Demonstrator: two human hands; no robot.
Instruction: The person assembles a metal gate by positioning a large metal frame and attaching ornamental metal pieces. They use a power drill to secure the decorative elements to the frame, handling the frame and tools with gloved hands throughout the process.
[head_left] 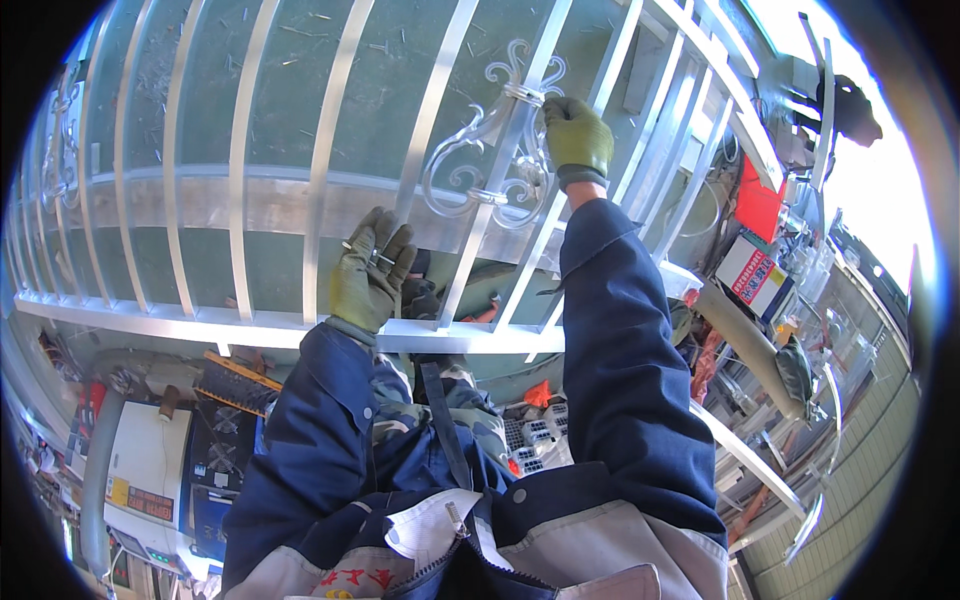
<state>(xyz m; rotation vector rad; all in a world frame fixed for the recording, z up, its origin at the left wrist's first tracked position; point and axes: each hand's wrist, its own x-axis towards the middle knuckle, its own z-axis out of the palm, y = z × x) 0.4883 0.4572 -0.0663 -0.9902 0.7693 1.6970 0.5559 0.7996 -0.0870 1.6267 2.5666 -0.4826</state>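
A silvery metal railing (240,190) with parallel bars spans the space before me. Fixed along one bar is a scrolled metal ornament (460,150), with a band around it near each end. My right hand (580,140), in a green work glove, is closed beside the ornament's upper band; its fingertips touch there, and what they pinch is hidden. Lower and to the left, my left hand (370,270), gloved alike, is turned palm up near the bottom rail (450,337). Its fingers are half curled around small, thin metal pins (382,259), perhaps rivets or screws.
A green surface (400,60) strewn with scraps lies beneath the bars. On the left stand a white machine (145,460) and a brush (237,384). To the right are a red-and-white box (752,275), a long tan roll (745,345) and metal strips. A second scrolled ornament (62,140) sits far left.
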